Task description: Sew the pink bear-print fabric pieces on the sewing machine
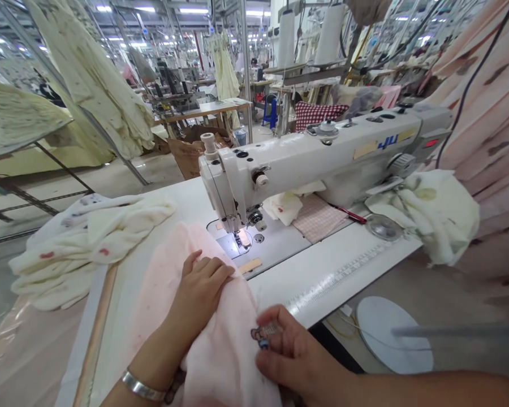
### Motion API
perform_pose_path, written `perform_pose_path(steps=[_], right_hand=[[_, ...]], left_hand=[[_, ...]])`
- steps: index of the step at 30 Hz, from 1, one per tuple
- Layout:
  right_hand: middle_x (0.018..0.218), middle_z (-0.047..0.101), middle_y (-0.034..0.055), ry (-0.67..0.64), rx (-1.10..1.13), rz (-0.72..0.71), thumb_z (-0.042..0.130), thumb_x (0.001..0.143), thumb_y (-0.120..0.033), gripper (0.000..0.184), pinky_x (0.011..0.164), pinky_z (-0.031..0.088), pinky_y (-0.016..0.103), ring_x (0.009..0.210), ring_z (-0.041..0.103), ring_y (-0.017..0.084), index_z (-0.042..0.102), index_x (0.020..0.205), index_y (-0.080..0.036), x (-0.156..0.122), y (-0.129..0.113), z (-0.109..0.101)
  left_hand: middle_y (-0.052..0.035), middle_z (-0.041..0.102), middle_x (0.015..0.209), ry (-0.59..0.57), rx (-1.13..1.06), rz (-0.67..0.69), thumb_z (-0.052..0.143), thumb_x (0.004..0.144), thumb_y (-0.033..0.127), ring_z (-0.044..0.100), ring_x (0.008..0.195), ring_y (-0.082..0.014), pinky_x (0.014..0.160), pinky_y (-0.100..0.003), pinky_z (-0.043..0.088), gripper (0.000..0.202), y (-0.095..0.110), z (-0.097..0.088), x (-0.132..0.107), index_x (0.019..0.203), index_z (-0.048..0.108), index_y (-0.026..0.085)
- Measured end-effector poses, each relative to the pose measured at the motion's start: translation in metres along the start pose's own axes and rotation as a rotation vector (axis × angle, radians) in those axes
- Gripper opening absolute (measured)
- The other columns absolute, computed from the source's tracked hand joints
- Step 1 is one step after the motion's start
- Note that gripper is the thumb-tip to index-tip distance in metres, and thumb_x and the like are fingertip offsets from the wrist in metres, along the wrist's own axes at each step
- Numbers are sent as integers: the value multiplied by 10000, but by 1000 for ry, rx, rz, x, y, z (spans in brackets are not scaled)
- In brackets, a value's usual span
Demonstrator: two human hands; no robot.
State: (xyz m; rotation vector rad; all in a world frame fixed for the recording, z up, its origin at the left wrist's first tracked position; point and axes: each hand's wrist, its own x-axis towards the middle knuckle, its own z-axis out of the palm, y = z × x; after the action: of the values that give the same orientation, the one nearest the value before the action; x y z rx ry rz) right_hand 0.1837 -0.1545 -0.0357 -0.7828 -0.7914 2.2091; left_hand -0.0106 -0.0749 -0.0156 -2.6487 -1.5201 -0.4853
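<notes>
Soft pale pink fabric (227, 356) is spread over the front left of the machine table, its upper edge near the needle area. My left hand (201, 285) rests palm down on this fabric, fingers lightly bent and lying over it, left of the presser foot (238, 240). Beside the fabric's right edge, my right hand (292, 350) pinches a small piece with blue and dark markings (261, 337) between thumb and fingers; its kind is unclear. The white sewing machine (305, 158) stands beyond both hands, its lamp lighting the needle plate (233, 249).
Cream fabric (97, 237) lies bunched at left, and more cream cloth (432, 209) hangs at right. A red pen (350, 215) and pink checked cloth (318, 217) lie under the machine arm. A ruler strip (339, 277) runs along the table's front edge.
</notes>
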Motion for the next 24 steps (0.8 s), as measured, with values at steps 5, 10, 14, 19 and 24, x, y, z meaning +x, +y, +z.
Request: perform_pose_path(steps=[5,10,14,19,24], right_hand=[[940,625,84,-309,-1285,-656,468,799,-117,290,885,393,370,980,563,188,560,1067,-178,10,-49,-17],[777,630,14,-392,-1749,-905,420,790,-68,234,969,319,319,893,567,122,573,920,-187,32,-51,-44],[756,573,-6,-388,-1771,-962,457,773,-99,204,833,371,298,747,518,126,570,894,-218,33,-45,-49],[954,582,16,-369,-1840,-932,482,782,-97,200,766,357,287,818,503,131,579,903,-223,30,-50,-45],[894,606,25,-440,-1872,-894,497,797,-107,152,804,346,310,936,500,163,586,897,-180,32,-56,-45]], left_hand=[[11,641,846,-127,-24,-27,401,906,252,557,830,-173,926,-439,267,213,0,-16,10,938,611,262],[5,649,803,-244,-7,-130,424,880,236,552,814,-187,836,-425,284,228,1,-20,23,811,641,253],[9,651,782,-248,11,-156,457,862,228,551,811,-187,877,-456,269,211,5,-15,27,747,633,244],[-42,623,878,-199,101,-197,496,842,220,512,901,-249,866,-489,298,152,13,-14,27,764,626,225],[-80,574,777,-227,203,-200,390,773,19,512,735,-226,616,-341,408,228,38,-8,15,755,564,166]])
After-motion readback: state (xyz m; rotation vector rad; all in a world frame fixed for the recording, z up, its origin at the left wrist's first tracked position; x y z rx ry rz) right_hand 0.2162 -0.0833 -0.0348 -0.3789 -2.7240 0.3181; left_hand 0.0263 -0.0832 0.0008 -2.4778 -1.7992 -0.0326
